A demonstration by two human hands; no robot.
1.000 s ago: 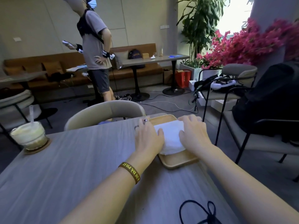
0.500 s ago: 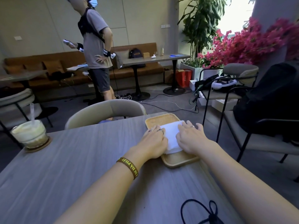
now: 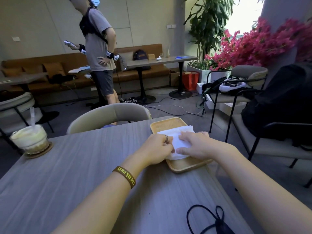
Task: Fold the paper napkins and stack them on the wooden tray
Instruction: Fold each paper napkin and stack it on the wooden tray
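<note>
Both hands rest on the white napkins (image 3: 179, 141) in the wooden tray (image 3: 184, 166). The left hand (image 3: 156, 150), at 9 o'clock, has its grip curled on their edge. The right hand (image 3: 196, 146), at 3 o'clock, presses down, fingers loosely spread.

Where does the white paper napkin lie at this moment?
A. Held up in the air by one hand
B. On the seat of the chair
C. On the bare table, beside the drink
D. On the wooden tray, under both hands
D: the white napkin lies on the wooden tray, with the left hand and right hand resting on it.

Head camera looks forward and down over the table (image 3: 70, 166).
</note>
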